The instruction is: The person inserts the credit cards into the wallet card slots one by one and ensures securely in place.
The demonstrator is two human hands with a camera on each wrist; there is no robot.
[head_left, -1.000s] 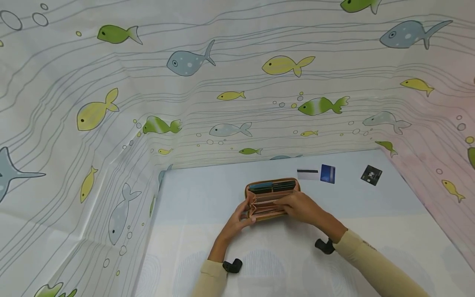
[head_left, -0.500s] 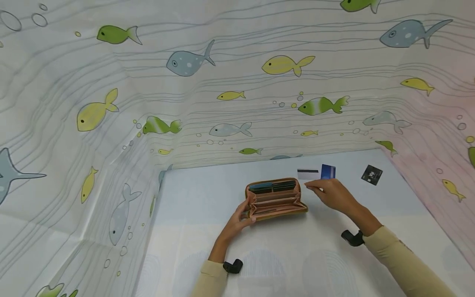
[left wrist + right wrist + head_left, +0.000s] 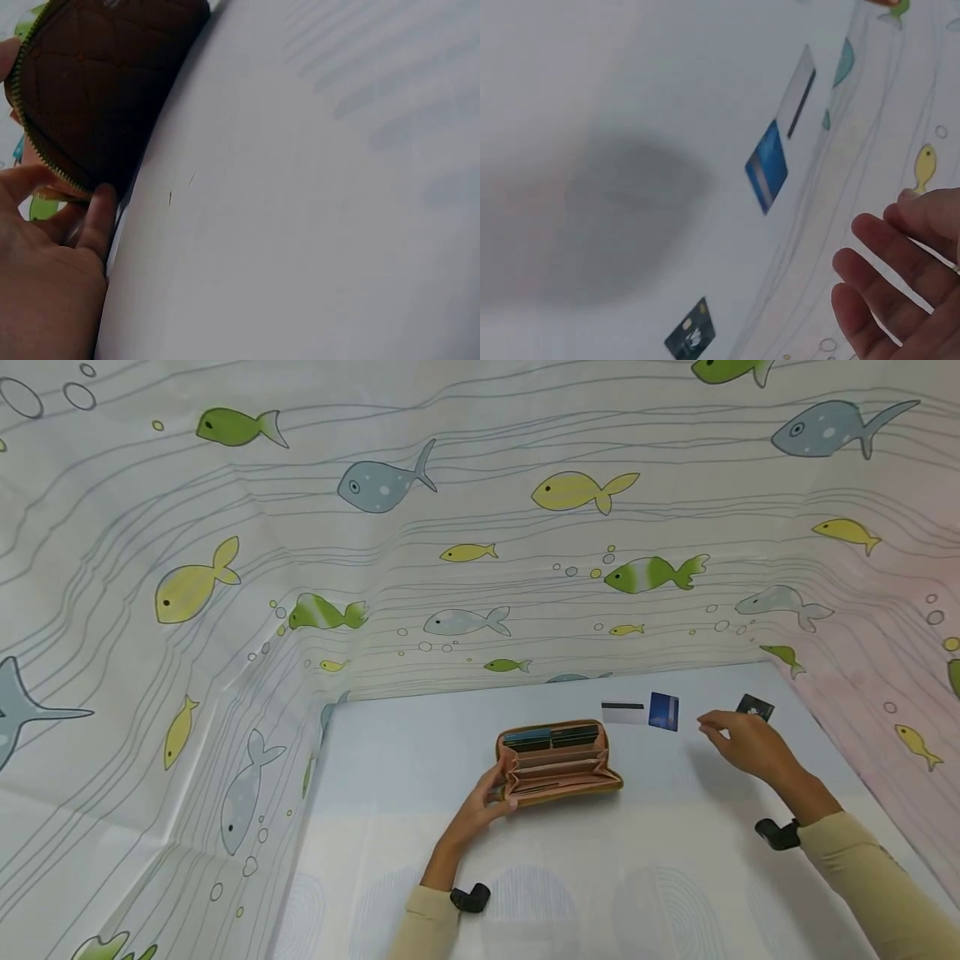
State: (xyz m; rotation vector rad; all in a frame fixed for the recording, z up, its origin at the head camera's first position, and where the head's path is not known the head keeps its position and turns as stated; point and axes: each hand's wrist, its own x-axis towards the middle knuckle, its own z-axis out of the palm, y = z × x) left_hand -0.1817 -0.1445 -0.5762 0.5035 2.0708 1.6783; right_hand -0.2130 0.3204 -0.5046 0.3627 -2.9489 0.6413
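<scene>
An open brown zip wallet (image 3: 557,762) with a pink inside and cards in its slots lies on the table; its quilted outside (image 3: 97,82) fills the left wrist view. My left hand (image 3: 480,802) grips its left end, thumb on the inside and fingers (image 3: 97,217) at the zip edge. My right hand (image 3: 738,742) hovers over the table with relaxed, straight fingers (image 3: 889,255), holding nothing, just in front of a black card (image 3: 753,706) (image 3: 690,337). A blue card (image 3: 663,710) (image 3: 766,165) and a white card with a black stripe (image 3: 622,712) (image 3: 799,94) lie left of that hand.
The pale table (image 3: 420,752) is enclosed at the back and both sides by a fish-print curtain (image 3: 465,543). Small black wrist mounts (image 3: 471,897) sit at both cream sleeves.
My right hand left the wallet, passed over the white and blue cards and moved right to the black card. The left hand and wallet stayed put.
</scene>
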